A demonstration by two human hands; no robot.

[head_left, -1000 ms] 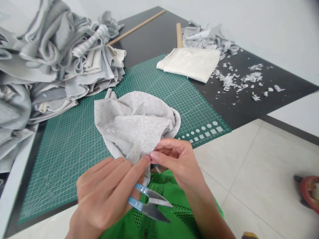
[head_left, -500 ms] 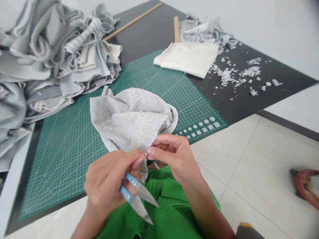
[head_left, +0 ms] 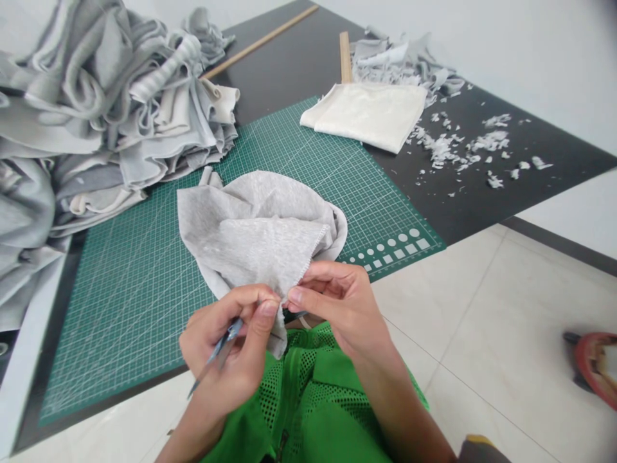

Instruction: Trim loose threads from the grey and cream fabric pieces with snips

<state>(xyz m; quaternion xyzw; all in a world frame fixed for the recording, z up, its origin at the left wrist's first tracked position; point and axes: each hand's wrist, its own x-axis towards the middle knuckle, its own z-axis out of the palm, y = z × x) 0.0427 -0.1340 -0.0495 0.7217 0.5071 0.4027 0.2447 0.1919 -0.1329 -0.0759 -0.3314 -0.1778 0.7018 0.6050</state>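
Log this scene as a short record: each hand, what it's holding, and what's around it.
Left hand: holds blue-handled steel thread snips, fingertips at crumpled grey knit fabric
Right hand: pinches the same fabric's edge
Beneath: green gridded cutting mat
Nearby: heaped grey fabric pieces; folded cream cloth; pale fabric scraps on black tabletop

A garment workshop: a green cutting mat (head_left: 113, 308), heaped grey fabric (head_left: 96, 109), scattered fabric scraps (head_left: 463, 145).

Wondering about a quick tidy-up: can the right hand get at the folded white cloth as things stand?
Probably yes, once it lets go: the right hand is pinching the grey fabric, but nothing seems to block the way over the green cutting mat to the folded white cloth.
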